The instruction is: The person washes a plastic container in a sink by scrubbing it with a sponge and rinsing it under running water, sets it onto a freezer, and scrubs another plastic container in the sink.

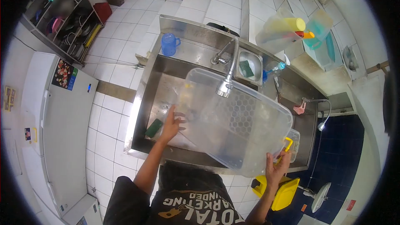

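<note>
A large clear plastic storage bin (pixel 200 121) lies tilted across the steel sink (pixel 141 112), under the faucet's spray head (pixel 224 88). My right hand (pixel 278 167) grips the bin's near right end by its yellow handle (pixel 288 143). My left hand (pixel 171 126) is open with fingers spread, beside the bin's left part; whether the fingertips touch it I cannot tell. Left of that hand, a green scrubbing sponge (pixel 154 128) rests in the basin. Behind my right hand a smaller clear container (pixel 295 139) shows partly.
A blue mug (pixel 169 44) stands on the sink's back ledge. A small steel tray (pixel 249 67) holds a green scouring pad, beside a bottle (pixel 275 67) with blue. Clear containers (pixel 273 29) with colored items sit on the steps. A yellow bin (pixel 285 193) is at lower right.
</note>
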A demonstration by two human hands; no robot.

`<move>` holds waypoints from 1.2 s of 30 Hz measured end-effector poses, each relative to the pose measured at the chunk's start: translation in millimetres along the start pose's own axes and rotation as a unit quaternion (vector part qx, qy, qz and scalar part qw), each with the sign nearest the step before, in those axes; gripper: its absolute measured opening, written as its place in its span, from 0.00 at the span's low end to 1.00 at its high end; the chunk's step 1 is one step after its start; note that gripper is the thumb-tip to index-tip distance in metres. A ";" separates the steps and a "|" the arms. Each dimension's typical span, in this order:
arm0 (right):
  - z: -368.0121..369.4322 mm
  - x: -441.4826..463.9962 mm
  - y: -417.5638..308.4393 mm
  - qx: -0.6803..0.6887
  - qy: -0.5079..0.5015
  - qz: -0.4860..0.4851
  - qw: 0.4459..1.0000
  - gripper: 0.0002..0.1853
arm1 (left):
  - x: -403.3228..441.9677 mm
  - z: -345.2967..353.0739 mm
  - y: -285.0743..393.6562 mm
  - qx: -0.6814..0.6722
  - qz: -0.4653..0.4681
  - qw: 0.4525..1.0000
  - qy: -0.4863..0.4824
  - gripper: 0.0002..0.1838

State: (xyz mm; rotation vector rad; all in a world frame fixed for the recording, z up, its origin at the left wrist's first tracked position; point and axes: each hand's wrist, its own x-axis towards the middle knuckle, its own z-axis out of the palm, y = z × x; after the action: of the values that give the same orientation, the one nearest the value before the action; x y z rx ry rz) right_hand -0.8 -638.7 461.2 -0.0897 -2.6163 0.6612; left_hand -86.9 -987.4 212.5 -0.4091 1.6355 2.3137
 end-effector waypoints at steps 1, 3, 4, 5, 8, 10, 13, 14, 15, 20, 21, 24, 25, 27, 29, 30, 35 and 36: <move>3.6 -3.4 5.9 -0.025 -0.019 -0.005 0.999 0.15 | -0.8 -10.7 -5.0 -0.008 0.039 0.999 0.016 0.37; 14.4 -7.6 19.7 -0.014 -0.040 0.009 0.999 0.16 | -8.7 -25.2 7.4 0.029 0.066 0.997 0.027 0.37; 22.0 -9.9 24.2 -0.005 -0.059 0.022 0.998 0.17 | -13.5 -31.4 16.6 0.065 0.093 0.993 0.035 0.37; 30.1 -13.1 27.5 -0.001 -0.060 0.022 0.998 0.17 | -21.5 -33.5 31.0 0.067 0.094 0.993 0.038 0.37; 58.3 -23.3 38.3 0.037 -0.071 0.055 0.995 0.16 | -43.3 -39.4 64.6 0.225 0.152 0.958 0.095 0.35; 78.1 -29.8 45.8 0.083 -0.101 0.093 0.987 0.14 | -51.4 -50.9 69.8 0.309 0.194 0.916 0.169 0.32; 109.3 -39.7 52.3 0.111 -0.123 0.107 0.980 0.13 | -72.7 -52.5 105.7 0.339 0.168 0.906 0.189 0.30; 120.2 -42.9 57.5 0.114 -0.122 0.107 0.980 0.13 | -80.9 -47.9 121.7 0.368 0.178 0.891 0.197 0.30; 132.4 -46.2 63.2 0.104 -0.143 0.090 0.980 0.13 | -84.4 -47.0 126.5 0.342 0.175 0.898 0.216 0.30; 206.7 -64.0 82.3 0.249 -0.197 0.192 0.929 0.16 | -105.5 -32.9 150.3 0.405 0.244 0.849 0.236 0.30; 222.9 -64.1 82.7 0.309 -0.230 0.283 0.878 0.17 | -109.0 -30.1 149.3 0.419 0.290 0.824 0.247 0.29; 248.3 -49.9 47.8 0.396 -0.238 0.430 0.775 0.20 | -121.0 -17.2 145.8 0.380 0.249 0.841 0.293 0.26; 252.0 -42.6 33.8 0.422 -0.216 0.487 0.734 0.21 | -124.7 -13.8 142.4 0.385 0.252 0.838 0.293 0.26; 284.6 -40.5 42.8 0.443 -0.222 0.473 0.729 0.20 | -129.3 -9.7 132.8 0.382 0.301 0.807 0.335 0.21; 323.3 -36.7 52.4 0.464 -0.225 0.458 0.724 0.19 | -134.9 -7.1 125.9 0.384 0.308 0.805 0.332 0.21; 339.1 -31.6 51.3 0.469 -0.193 0.454 0.732 0.18 | -138.0 -7.0 121.4 0.383 0.307 0.806 0.331 0.21; 367.8 5.5 48.8 0.519 -0.175 0.422 0.723 0.29 | -146.2 -12.4 107.1 0.337 0.332 0.809 0.348 0.22; 385.7 8.3 56.7 0.494 -0.133 0.403 0.759 0.32 | -147.3 -14.6 105.7 0.340 0.331 0.808 0.349 0.22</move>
State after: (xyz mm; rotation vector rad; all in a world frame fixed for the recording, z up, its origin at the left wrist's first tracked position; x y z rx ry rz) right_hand -176.3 -756.0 133.5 -0.8553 -1.9841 2.3883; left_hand 9.3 -1044.4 355.9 -0.6272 3.2499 1.7758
